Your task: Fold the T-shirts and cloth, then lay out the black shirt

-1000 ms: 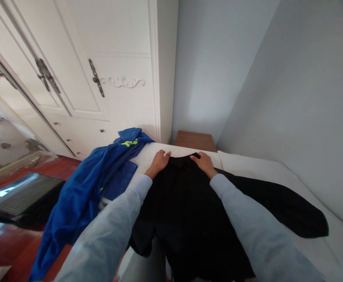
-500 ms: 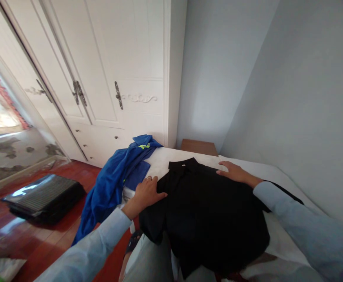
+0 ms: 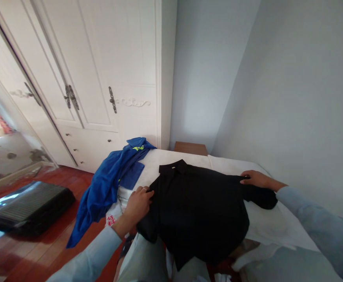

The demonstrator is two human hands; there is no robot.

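A black shirt [image 3: 200, 207] lies spread in front of me, its collar pointing away and its lower edge hanging over the near side of the white-covered surface [image 3: 195, 156]. My left hand [image 3: 138, 204] is closed on the shirt near its left shoulder, thumb against the cloth. Over at the other sleeve, my right hand [image 3: 255, 179] pinches the black fabric, and the sleeve's end droops below the fingers. A blue garment [image 3: 106, 180] with yellow-green marks is draped over the surface's left edge, close beyond my left hand.
White wardrobe doors and drawers [image 3: 100, 70] stand behind the surface. A brown wooden stand [image 3: 190, 148] sits at the far end. A dark plastic-wrapped bundle [image 3: 31, 209] lies on the red floor [image 3: 80, 186] at left. A grey wall [image 3: 300, 90] borders the right side.
My right hand has moved right from the shirt's shoulder to its sleeve and closed on it. The left fingers have closed on the cloth. The view has shifted slightly to the right.
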